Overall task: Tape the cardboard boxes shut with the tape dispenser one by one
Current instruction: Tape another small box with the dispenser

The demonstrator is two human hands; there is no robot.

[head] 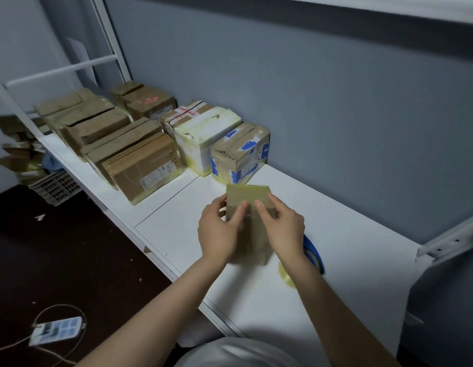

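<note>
1. White desk (349, 207) ran along a grey-blue wall (309, 102), and the work sat at its near middle.
2. The left hand (219, 231) gripped the small cardboard box (247, 197) from its left side, fingers wrapped round the edge and thumb laid on top.
3. The right hand (281, 227) held the right side of the box the same way, thumb pressing the top face near the left thumb.
4. A band of yellowish tape showed along the far top edge of the box. Whether the seam beneath the thumbs was sealed could not be told.
5. The blue tape dispenser (315, 250) lay on the desk just right of the box, partly hidden by the right wrist, with neither hand on it.
6. Further out, a box patched with blue tape (240, 152) stood near the wall, and a row of larger taped boxes (140, 165) filled the far left.
7. Likely risks: the right forearm lay so close over the dispenser that a careless reach could knock it along the desk. If the thumbs lifted before the tape was pressed down, the flaps might spring up and wrinkle it.
</note>
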